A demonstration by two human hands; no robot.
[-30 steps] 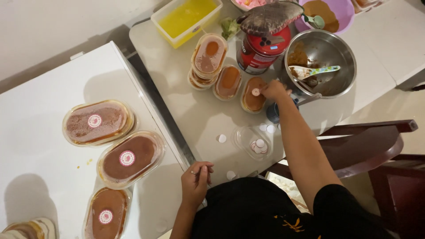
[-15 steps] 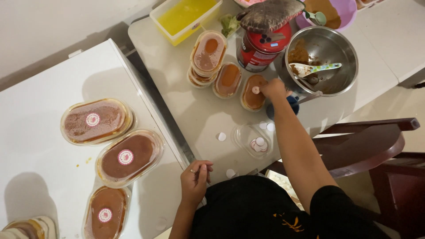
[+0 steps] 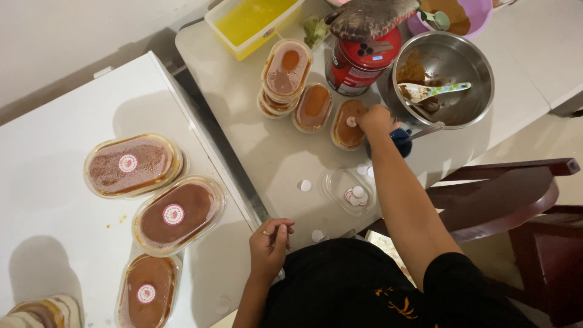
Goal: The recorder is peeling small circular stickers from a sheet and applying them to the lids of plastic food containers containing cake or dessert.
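Note:
My right hand reaches across the grey table and presses on a small oval lidded dessert container that carries a round white sticker. Two more small containers and a stack of them stand just to its left. My left hand rests at the table's near edge, fingers curled, thumb and forefinger pinched together; I cannot tell whether anything is between them. A clear lid holding round stickers lies between my hands, with loose stickers around it.
On the white surface at left lie three large oval dessert tubs with stickers. At the back stand a yellow tub, a red tin under a cloth, and a steel bowl with a spoon. A wooden chair is at right.
My right hand has stayed on the small container, pressing its sticker. My left hand has barely moved at the table's edge. The view has shifted slightly.

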